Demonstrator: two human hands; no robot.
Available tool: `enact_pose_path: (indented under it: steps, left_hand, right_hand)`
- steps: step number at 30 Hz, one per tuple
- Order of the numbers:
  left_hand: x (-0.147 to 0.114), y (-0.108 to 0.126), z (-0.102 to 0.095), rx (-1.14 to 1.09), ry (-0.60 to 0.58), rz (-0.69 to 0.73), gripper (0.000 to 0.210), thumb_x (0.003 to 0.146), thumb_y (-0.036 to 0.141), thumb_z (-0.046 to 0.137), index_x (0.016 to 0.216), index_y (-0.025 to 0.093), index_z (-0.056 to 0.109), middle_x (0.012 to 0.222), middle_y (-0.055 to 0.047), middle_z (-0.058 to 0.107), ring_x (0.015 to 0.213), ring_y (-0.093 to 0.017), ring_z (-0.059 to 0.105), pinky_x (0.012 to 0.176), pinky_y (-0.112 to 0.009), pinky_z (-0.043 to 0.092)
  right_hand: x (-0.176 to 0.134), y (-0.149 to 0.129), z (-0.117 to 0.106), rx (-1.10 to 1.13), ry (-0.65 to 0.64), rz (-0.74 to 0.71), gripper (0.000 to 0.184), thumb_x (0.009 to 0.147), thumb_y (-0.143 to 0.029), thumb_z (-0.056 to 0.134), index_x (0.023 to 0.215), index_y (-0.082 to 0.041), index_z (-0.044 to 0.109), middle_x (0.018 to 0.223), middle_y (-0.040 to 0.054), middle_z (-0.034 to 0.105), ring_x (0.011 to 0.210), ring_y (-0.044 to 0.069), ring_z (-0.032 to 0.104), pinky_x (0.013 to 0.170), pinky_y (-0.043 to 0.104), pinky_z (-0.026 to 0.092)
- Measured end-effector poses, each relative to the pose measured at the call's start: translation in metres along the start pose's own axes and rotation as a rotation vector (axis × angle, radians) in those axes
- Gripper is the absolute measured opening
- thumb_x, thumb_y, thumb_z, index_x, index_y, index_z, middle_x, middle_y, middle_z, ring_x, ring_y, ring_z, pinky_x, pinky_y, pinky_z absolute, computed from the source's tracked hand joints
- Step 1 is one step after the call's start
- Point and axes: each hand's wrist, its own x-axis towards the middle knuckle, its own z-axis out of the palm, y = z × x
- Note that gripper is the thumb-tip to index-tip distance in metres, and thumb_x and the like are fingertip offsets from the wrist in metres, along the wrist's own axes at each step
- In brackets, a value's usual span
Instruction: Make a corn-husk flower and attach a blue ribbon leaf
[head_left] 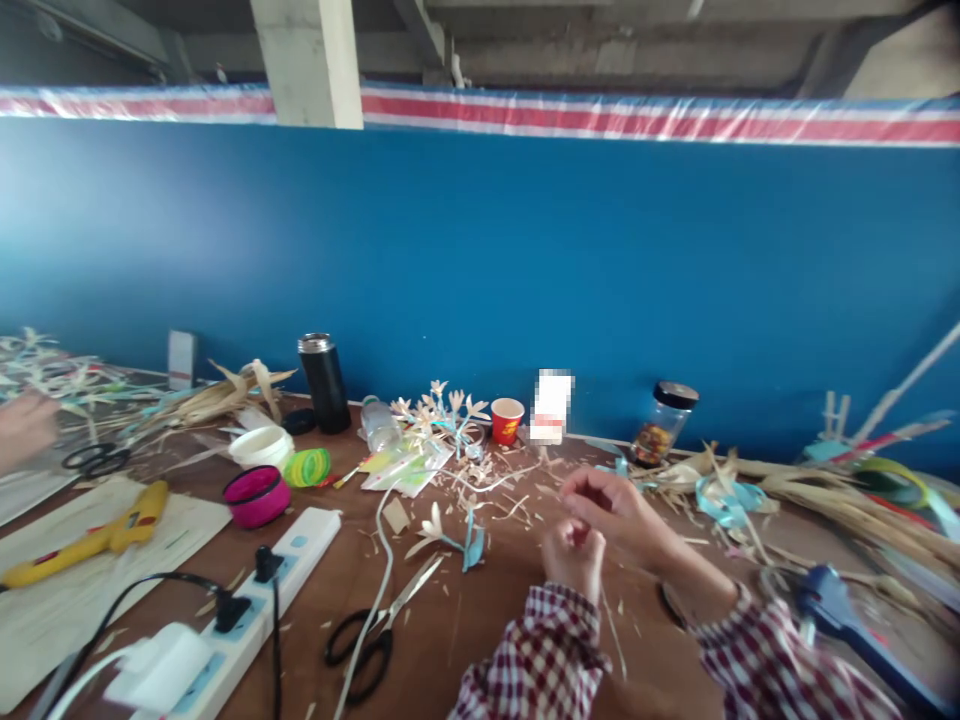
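Note:
Just right of centre, my left hand [574,556] is closed in a loose fist, fingers curled. My right hand [616,508] hovers right above it with thumb and forefinger pinched. Whatever lies between the fingers is too small or hidden to make out. A thin pale strand [616,632] runs down below the hands; I cannot tell whether they hold it. Left of them lies a flower of pale husk petals [433,525] with a light-blue stem. Black-handled scissors [386,625] rest with blades open nearer to me. Husk scraps [517,497] litter the tabletop behind the hands.
A white power strip [300,560] with plugs and a yellow glue gun [112,535] occupy the left. Behind stand a black flask [324,385], a red paper cup [507,422] and a jar [664,425]. A blue glue gun [862,630] lies right. Another person's hand [26,430] shows far left.

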Motion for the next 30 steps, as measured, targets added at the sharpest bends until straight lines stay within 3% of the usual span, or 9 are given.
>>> enact_pose_path:
  steps: [4,8,11,16,20,26,30]
  left_hand:
    - [0.004,0.003,-0.004,-0.081,-0.005,-0.004,0.008,0.061,0.018,0.063,0.056,0.012,0.063,0.044,-0.001,0.056,0.039,-0.010,0.045,0.039,-0.022,0.036]
    - [0.008,0.005,-0.009,-0.063,0.037,-0.040,0.015,0.060,0.022,0.066,0.067,0.009,0.067,0.054,-0.005,0.063,0.039,-0.008,0.044,0.037,-0.020,0.036]
    - [0.010,0.003,-0.012,-0.106,0.052,-0.079,0.021,0.062,0.028,0.066,0.072,0.009,0.067,0.059,-0.007,0.064,0.037,-0.007,0.042,0.033,-0.020,0.033]
    - [0.011,-0.005,-0.013,-0.111,-0.009,-0.071,0.019,0.065,0.032,0.066,0.069,0.013,0.068,0.063,-0.005,0.065,0.037,-0.006,0.041,0.033,-0.019,0.033]
    - [0.010,-0.005,-0.014,-0.031,0.018,-0.058,0.020,0.063,0.033,0.068,0.072,0.015,0.068,0.060,-0.004,0.064,0.039,-0.008,0.046,0.034,-0.018,0.035]
    - [0.005,0.000,-0.014,0.017,0.014,-0.031,0.018,0.063,0.030,0.068,0.072,0.015,0.067,0.059,-0.002,0.064,0.037,-0.008,0.046,0.033,-0.020,0.035]
    - [0.003,0.002,-0.013,0.071,0.028,-0.012,0.016,0.061,0.029,0.068,0.070,0.016,0.067,0.048,0.001,0.057,0.034,-0.008,0.043,0.032,-0.020,0.034]
  right_hand:
    - [-0.043,0.041,-0.013,0.185,0.126,0.106,0.018,0.076,-0.036,0.057,0.075,-0.019,0.055,0.057,-0.0022,0.050,0.053,0.011,0.046,0.050,0.024,0.037]
    - [-0.048,0.079,-0.020,0.347,0.212,0.149,0.020,0.074,-0.038,0.059,0.078,-0.019,0.054,0.061,-0.0027,0.050,0.056,0.011,0.046,0.053,0.024,0.038]
    - [-0.045,0.096,-0.022,0.315,0.231,0.125,0.019,0.074,-0.036,0.059,0.077,-0.018,0.053,0.058,-0.0046,0.045,0.053,0.010,0.042,0.051,0.023,0.035]
    - [-0.046,0.104,-0.022,0.105,0.237,0.053,0.013,0.076,-0.030,0.054,0.073,-0.017,0.054,0.059,-0.0040,0.046,0.055,0.010,0.041,0.053,0.022,0.033]
    - [-0.049,0.104,-0.021,-0.035,0.235,-0.006,0.010,0.076,-0.026,0.052,0.074,-0.017,0.055,0.065,-0.0019,0.052,0.061,0.012,0.046,0.059,0.024,0.036]
    - [-0.049,0.101,-0.021,-0.046,0.221,-0.002,0.010,0.076,-0.025,0.050,0.072,-0.017,0.054,0.063,-0.0023,0.052,0.058,0.011,0.045,0.056,0.023,0.035]
    - [-0.049,0.100,-0.019,-0.005,0.249,0.011,0.011,0.076,-0.027,0.051,0.071,-0.017,0.053,0.061,-0.0026,0.050,0.056,0.011,0.044,0.053,0.023,0.035]
